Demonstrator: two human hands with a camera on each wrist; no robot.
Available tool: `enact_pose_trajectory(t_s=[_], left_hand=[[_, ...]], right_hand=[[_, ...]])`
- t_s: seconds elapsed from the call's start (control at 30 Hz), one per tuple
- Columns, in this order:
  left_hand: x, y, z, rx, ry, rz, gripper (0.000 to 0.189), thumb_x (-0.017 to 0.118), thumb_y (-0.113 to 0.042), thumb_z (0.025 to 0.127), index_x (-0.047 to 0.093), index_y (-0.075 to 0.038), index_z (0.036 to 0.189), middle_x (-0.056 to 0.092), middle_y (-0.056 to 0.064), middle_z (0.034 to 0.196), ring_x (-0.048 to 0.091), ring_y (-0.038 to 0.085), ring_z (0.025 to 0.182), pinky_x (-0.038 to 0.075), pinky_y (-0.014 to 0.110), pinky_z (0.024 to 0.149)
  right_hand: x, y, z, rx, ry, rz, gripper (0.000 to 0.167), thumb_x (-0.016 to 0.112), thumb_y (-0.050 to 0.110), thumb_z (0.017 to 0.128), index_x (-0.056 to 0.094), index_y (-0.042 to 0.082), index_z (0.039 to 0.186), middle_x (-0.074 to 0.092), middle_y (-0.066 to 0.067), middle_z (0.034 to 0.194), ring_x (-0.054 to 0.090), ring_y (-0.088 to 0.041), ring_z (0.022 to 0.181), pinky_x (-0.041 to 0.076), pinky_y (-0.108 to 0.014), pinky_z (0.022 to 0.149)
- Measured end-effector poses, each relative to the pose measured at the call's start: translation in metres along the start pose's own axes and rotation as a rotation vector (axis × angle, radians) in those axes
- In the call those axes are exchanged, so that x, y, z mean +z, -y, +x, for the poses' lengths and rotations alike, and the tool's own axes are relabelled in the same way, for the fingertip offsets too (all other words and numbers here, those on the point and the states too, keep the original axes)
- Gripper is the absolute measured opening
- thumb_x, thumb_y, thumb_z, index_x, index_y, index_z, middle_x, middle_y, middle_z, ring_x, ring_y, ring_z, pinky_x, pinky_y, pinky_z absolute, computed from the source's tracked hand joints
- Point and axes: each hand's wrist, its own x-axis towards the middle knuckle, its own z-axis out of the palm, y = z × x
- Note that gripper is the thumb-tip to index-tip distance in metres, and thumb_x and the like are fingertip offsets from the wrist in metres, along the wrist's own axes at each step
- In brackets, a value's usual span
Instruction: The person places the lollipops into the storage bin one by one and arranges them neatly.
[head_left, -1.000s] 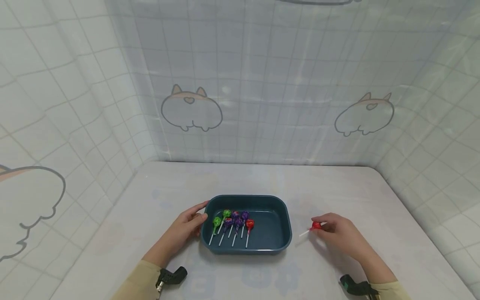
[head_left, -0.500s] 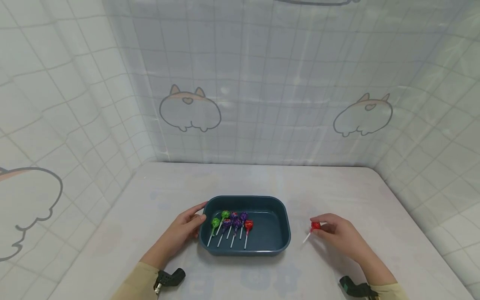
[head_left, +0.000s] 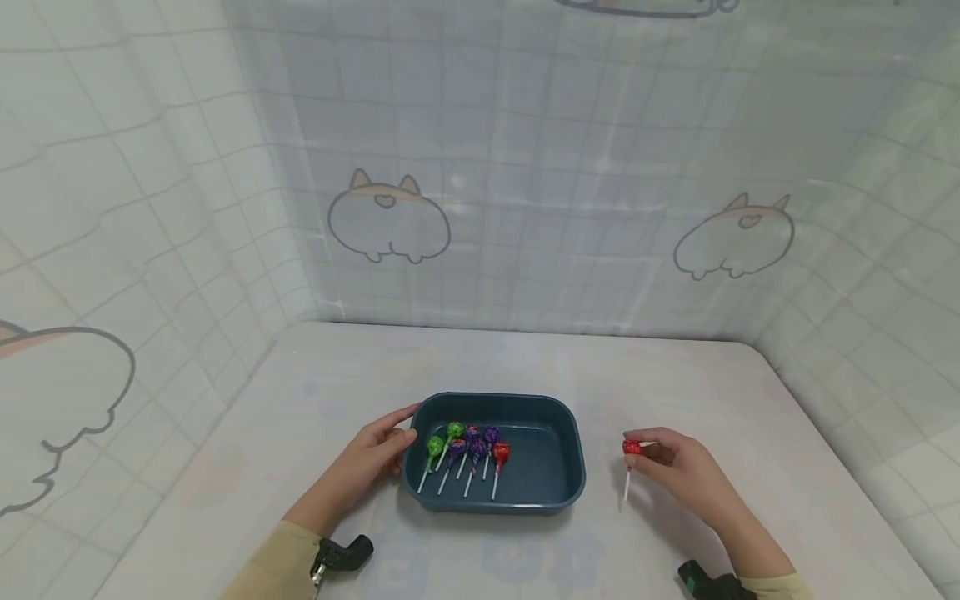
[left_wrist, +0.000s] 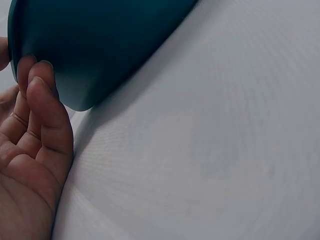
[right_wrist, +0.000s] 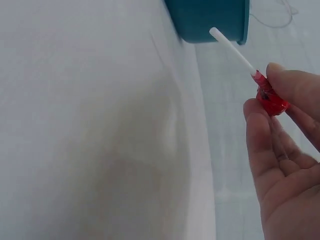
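Observation:
A dark teal rectangular tray [head_left: 536, 504] sits on the table. My left hand [head_left: 372, 454] holds its left side, thumb at the rim and fingers against the outer wall [left_wrist: 75, 75]. Inside the tray's left half lie several wrapped lollipops: green ones [head_left: 434, 446], purple ones [head_left: 476, 448] and a red one [head_left: 501, 452], their white sticks towards me. To the right of the tray my right hand [head_left: 686, 471] pinches another red lollipop [head_left: 632, 448] by its wrapped head. Its white stick [right_wrist: 232, 50] points towards me and down, free of the fingers.
The tray's right half shows bare floor [head_left: 543, 458]. Pale tabletop [head_left: 375, 358] surrounds the tray, and a tile-patterned curtain [head_left: 517, 250] stands behind it and at both sides. A black wrist device [head_left: 345, 553] is strapped near my left sleeve.
The lollipop in my right hand has turned: its stick swung from pointing left to pointing down towards me. The left hand and the tray have stayed in place.

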Motion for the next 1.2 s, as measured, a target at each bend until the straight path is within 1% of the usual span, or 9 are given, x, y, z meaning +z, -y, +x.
enact_pose_trajectory(t_s=[0.07, 0.13, 0.4, 0.6, 0.73, 0.93, 1.2], left_hand=[[0.001, 0.0, 0.001, 0.004, 0.002, -0.005, 0.056, 0.062, -0.036, 0.098, 0.045, -0.019, 0.149, 0.059, 0.013, 0.088, 0.052, 0.022, 0.072, 0.049, 0.032, 0.064], [0.002, 0.0, 0.001, 0.007, 0.002, -0.008, 0.056, 0.063, -0.036, 0.098, 0.045, -0.02, 0.148, 0.059, 0.013, 0.088, 0.052, 0.022, 0.071, 0.049, 0.032, 0.064], [0.001, 0.0, 0.002, 0.027, 0.008, 0.004, 0.053, 0.061, -0.034, 0.099, 0.046, -0.02, 0.148, 0.06, 0.015, 0.089, 0.053, 0.02, 0.071, 0.049, 0.032, 0.064], [0.0, -0.001, 0.003, 0.017, 0.007, 0.012, 0.052, 0.061, -0.034, 0.099, 0.047, -0.021, 0.148, 0.06, 0.016, 0.09, 0.053, 0.022, 0.072, 0.049, 0.032, 0.064], [0.001, -0.003, 0.003, 0.013, 0.004, 0.015, 0.052, 0.061, -0.032, 0.099, 0.046, -0.021, 0.148, 0.06, 0.015, 0.09, 0.052, 0.022, 0.072, 0.049, 0.033, 0.064], [0.002, -0.004, 0.003, 0.014, 0.001, 0.018, 0.051, 0.06, -0.031, 0.1, 0.046, -0.021, 0.148, 0.06, 0.015, 0.09, 0.053, 0.022, 0.072, 0.049, 0.032, 0.065], [0.001, -0.001, 0.0, -0.001, -0.008, 0.014, 0.052, 0.06, -0.032, 0.1, 0.045, -0.021, 0.148, 0.06, 0.011, 0.088, 0.053, 0.021, 0.072, 0.049, 0.032, 0.065]], right_hand=[[-0.001, 0.002, 0.0, -0.015, 0.006, 0.016, 0.041, 0.08, 0.025, 0.085, 0.069, 0.01, 0.121, 0.071, 0.002, 0.104, 0.068, -0.012, 0.085, 0.053, -0.026, 0.076], [-0.003, 0.004, 0.001, -0.04, 0.009, 0.01, 0.041, 0.08, 0.026, 0.085, 0.069, 0.009, 0.121, 0.072, 0.002, 0.102, 0.068, -0.012, 0.085, 0.053, -0.025, 0.076], [-0.006, 0.019, 0.011, -0.13, 0.006, -0.076, 0.037, 0.079, 0.019, 0.086, 0.07, 0.012, 0.121, 0.071, 0.006, 0.102, 0.067, -0.013, 0.089, 0.053, -0.024, 0.076], [-0.004, 0.033, 0.021, -0.184, 0.025, -0.071, 0.037, 0.08, 0.026, 0.085, 0.071, 0.017, 0.119, 0.07, 0.007, 0.102, 0.068, -0.011, 0.092, 0.054, -0.027, 0.079], [-0.001, 0.044, 0.028, -0.223, 0.038, -0.06, 0.036, 0.08, 0.027, 0.084, 0.071, 0.018, 0.117, 0.07, 0.008, 0.103, 0.068, -0.01, 0.093, 0.054, -0.027, 0.08], [0.008, 0.061, 0.039, -0.249, 0.08, -0.031, 0.032, 0.079, 0.019, 0.086, 0.072, 0.015, 0.117, 0.07, 0.005, 0.104, 0.068, -0.012, 0.093, 0.055, -0.029, 0.079], [0.024, 0.073, 0.053, -0.286, 0.151, -0.032, 0.036, 0.079, 0.027, 0.085, 0.071, 0.013, 0.118, 0.069, 0.007, 0.104, 0.068, -0.009, 0.093, 0.055, -0.027, 0.078]])
